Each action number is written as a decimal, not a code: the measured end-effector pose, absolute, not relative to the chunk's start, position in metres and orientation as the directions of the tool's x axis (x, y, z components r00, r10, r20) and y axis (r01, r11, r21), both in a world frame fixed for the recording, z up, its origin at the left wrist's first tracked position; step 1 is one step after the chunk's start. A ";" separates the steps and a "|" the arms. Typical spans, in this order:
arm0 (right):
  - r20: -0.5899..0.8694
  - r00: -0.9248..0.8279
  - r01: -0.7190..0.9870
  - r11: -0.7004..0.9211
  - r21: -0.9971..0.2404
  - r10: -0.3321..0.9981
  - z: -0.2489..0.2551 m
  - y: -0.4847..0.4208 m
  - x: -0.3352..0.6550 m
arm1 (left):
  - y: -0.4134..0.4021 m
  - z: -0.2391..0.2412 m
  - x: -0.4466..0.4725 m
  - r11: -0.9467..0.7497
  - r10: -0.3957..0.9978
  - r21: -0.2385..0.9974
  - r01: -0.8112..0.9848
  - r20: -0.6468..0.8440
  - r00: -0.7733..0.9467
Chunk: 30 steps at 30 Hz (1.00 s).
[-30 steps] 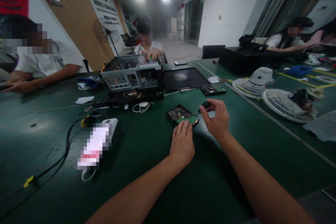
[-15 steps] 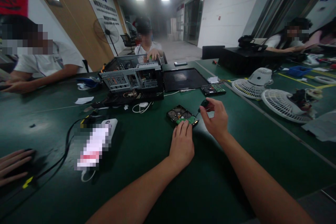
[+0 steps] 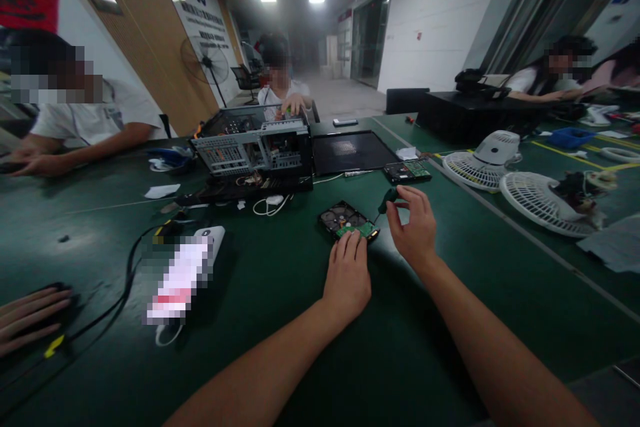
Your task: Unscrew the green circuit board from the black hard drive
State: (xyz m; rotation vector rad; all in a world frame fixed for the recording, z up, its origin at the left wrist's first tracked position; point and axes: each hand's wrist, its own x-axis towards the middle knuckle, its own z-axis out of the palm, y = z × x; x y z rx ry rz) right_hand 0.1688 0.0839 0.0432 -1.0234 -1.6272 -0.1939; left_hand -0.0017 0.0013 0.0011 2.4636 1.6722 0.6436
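Note:
An open-looking hard drive [image 3: 341, 215] with a green circuit board lies on the green table in front of me. My left hand [image 3: 349, 273] grips its near edge, fingers close together over the board; the thumb is hidden. In my right hand [image 3: 414, 223] is a screwdriver [image 3: 387, 200] with a dark green handle, pinched between thumb and fingers. Its thin shaft slants down and left to the drive's right corner. Whether the tip sits in a screw is too small to tell.
An opened computer case [image 3: 255, 147] stands behind, beside a black panel [image 3: 353, 151]. Another hard drive [image 3: 407, 171] lies at the back right, near white fan parts [image 3: 543, 203]. A phone [image 3: 185, 273] and black cable [image 3: 131, 263] lie left. Another person's hand [image 3: 33, 317] rests at far left.
The screwdriver handle looks more upright and shows more of its length above my right fingertips. My left hand and the hard drive have stayed in place; the view has shifted slightly.

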 end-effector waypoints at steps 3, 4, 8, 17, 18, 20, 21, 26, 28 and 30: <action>0.865 0.049 0.696 0.604 -0.388 0.499 0.043 0.084 0.169 | 0.001 0.002 -0.002 -0.392 0.907 0.307 0.867 0.287 0.308; 0.863 0.059 0.697 0.598 -0.396 0.502 0.042 0.085 0.169 | 0.001 0.002 -0.002 -0.394 0.907 0.308 0.866 0.286 0.311; 0.865 0.064 0.713 0.584 -0.389 0.498 0.041 0.086 0.172 | 0.002 0.001 -0.002 -0.401 0.904 0.310 0.862 0.287 0.317; 0.892 -0.036 0.769 0.582 -0.263 0.451 0.043 0.086 0.171 | 0.001 0.001 -0.002 -0.397 0.903 0.304 0.866 0.297 0.310; 0.894 -0.035 0.771 0.581 -0.260 0.446 0.043 0.085 0.170 | 0.001 0.002 -0.002 -0.396 0.904 0.304 0.867 0.294 0.310; 0.900 -0.038 0.773 0.583 -0.249 0.435 0.044 0.085 0.171 | 0.001 0.002 -0.002 -0.396 0.905 0.302 0.868 0.290 0.312; 0.900 -0.044 0.774 0.584 -0.243 0.433 0.045 0.085 0.171 | 0.001 0.002 -0.002 -0.394 0.905 0.300 0.869 0.289 0.311; 0.892 -0.028 0.799 0.547 -0.251 0.451 0.046 0.085 0.174 | 0.001 0.002 -0.001 -0.391 0.907 0.296 0.871 0.285 0.310; 0.888 -0.014 0.798 0.540 -0.267 0.460 0.047 0.085 0.174 | 0.001 0.002 -0.001 -0.390 0.908 0.294 0.873 0.279 0.312; 0.885 -0.017 0.779 0.561 -0.280 0.466 0.047 0.085 0.174 | 0.001 0.002 -0.001 -0.387 0.910 0.294 0.874 0.275 0.311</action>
